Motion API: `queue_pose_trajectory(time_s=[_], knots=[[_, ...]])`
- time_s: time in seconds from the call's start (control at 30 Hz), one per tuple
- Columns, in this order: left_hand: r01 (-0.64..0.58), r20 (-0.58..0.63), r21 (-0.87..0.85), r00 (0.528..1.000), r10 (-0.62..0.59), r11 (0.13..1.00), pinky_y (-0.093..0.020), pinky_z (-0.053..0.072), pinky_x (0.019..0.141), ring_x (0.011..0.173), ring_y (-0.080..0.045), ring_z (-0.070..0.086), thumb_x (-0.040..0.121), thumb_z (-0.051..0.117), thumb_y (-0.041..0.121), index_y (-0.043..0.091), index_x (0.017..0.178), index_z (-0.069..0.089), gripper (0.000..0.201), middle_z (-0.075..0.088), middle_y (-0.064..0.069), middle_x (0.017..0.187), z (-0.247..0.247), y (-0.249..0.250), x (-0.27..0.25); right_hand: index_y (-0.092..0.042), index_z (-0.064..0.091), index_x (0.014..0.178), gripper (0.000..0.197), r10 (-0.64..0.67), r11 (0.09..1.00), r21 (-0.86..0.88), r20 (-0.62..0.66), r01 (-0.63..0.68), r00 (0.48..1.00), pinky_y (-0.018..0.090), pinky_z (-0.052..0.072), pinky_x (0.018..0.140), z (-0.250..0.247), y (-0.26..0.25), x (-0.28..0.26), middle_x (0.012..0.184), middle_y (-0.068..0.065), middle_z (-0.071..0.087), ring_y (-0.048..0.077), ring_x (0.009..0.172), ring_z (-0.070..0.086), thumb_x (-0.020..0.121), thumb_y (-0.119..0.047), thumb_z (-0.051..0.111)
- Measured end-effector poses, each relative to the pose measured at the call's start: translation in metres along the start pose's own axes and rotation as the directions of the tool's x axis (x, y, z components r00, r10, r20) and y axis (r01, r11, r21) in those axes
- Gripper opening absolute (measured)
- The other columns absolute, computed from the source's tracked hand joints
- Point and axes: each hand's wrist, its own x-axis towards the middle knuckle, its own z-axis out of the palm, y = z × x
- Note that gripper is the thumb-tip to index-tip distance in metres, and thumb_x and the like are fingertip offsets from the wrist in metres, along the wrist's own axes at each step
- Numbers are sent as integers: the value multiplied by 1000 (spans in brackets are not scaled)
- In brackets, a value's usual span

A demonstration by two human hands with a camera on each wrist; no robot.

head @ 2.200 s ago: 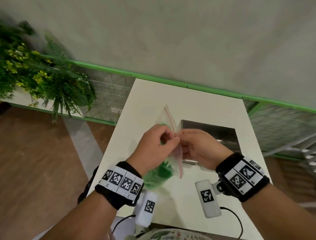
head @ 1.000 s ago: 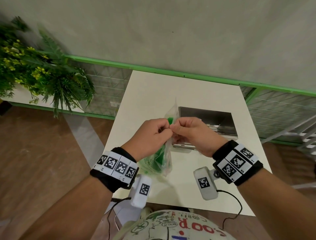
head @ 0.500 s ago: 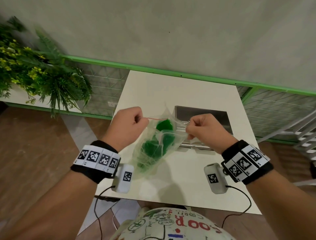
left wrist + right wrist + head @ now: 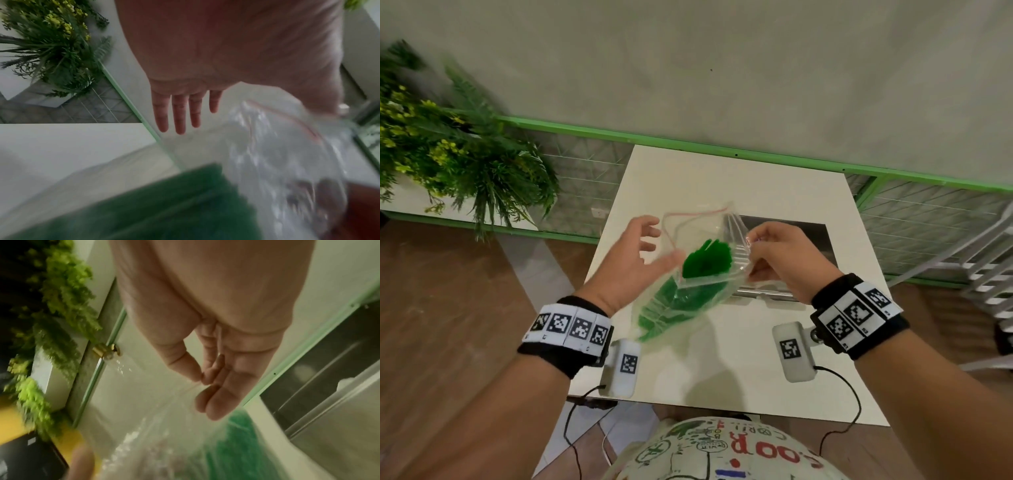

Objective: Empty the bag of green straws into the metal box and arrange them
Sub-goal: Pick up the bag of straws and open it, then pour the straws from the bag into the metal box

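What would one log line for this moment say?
bag: open, held up | straws: inside | right hand: pinches bag | left hand: open | metal box: no straws visible

My white worktop (image 4: 729,178) stands against a plain grey wall (image 4: 722,68). A green rail (image 4: 756,152) runs along the foot of that wall, with wire mesh panels (image 4: 582,178) below it. To my left, a leafy plant with yellow flowers (image 4: 445,150) sits on a white ledge. The floor (image 4: 448,291) is brown wood. My printed shirt (image 4: 722,452) shows at the bottom edge.
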Motion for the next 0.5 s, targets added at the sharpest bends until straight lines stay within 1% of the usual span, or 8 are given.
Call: queue_pose_trajectory(time_s=[0.07, 0.13, 0.23, 0.27, 0.33, 0.4, 0.47, 0.5], knots=[[8, 107, 89, 994, -18, 996, -44, 38, 118, 140, -11, 42, 59, 82, 74, 34, 157, 21, 122, 39, 11, 156, 11, -7, -12, -1, 60, 104, 26, 22, 977, 212, 29, -28, 999, 42, 60, 70, 5, -5, 1, 76, 15, 62, 28, 65, 63, 83, 14, 54], [11, 184, 158, 982, -41, 987, -37, 28, 123, 141, -6, 37, 54, 89, 69, 39, 159, 16, 131, 36, 18, 155, 23, -17, -20, 1, 58, 111, 31, 41, 926, 371, 99, -75, 994, 39, 61, 71, 10, -12, 0, 83, 20, 67, 29, 71, 68, 83, 15, 55], [124, 177, 222, 970, -165, 967, -31, 50, 107, 119, -6, 60, 50, 95, 64, 34, 153, 36, 122, 61, 16, 133, 41, -27, -24, 1, 50, 130, 44, 29, 893, 427, 261, -142, 965, 46, 59, 88, 17, -17, -4, 92, 23, 69, 39, 93, 68, 88, 12, 57], [154, 152, 164, 972, -179, 974, -25, 52, 100, 114, -4, 63, 58, 97, 50, 32, 154, 36, 115, 63, 17, 129, 47, -28, -23, -3, 50, 134, 48, 10, 905, 397, 336, -151, 942, 49, 55, 95, 18, -18, -7, 94, 22, 69, 40, 100, 68, 89, 10, 59], [165, 79, 37, 983, -168, 986, -17, 55, 89, 98, -1, 68, 77, 90, 20, 23, 152, 41, 90, 68, 16, 117, 51, -35, -15, -11, 55, 134, 53, -13, 962, 254, 421, -104, 907, 49, 53, 99, 17, -15, -11, 115, 21, 68, 38, 110, 67, 85, 6, 66], [210, 6, 19, 978, -211, 977, -24, 60, 77, 83, -8, 69, 86, 79, 8, 18, 130, 64, 48, 72, 8, 97, 46, -44, -6, -18, 58, 128, 54, -47, 999, -1, 313, 50, 949, 43, 57, 92, 14, -6, -10, 128, 16, 61, 30, 109, 68, 81, 4, 71], [212, 25, -17, 977, -212, 977, -39, 61, 90, 92, -15, 73, 87, 75, 2, 28, 105, 73, 31, 76, 4, 99, 40, -51, -3, -26, 52, 128, 62, -112, 942, -306, 100, 138, 989, 38, 62, 77, 6, 8, -7, 129, 8, 56, 23, 103, 66, 77, 1, 74], [204, 44, -31, 978, -202, 978, -40, 59, 95, 96, -14, 72, 87, 74, -1, 31, 98, 72, 33, 76, 5, 100, 38, -51, -4, -30, 46, 133, 72, -108, 908, -400, 61, 123, 992, 41, 62, 75, 2, 16, -5, 131, 3, 53, 21, 103, 64, 75, -2, 76]])
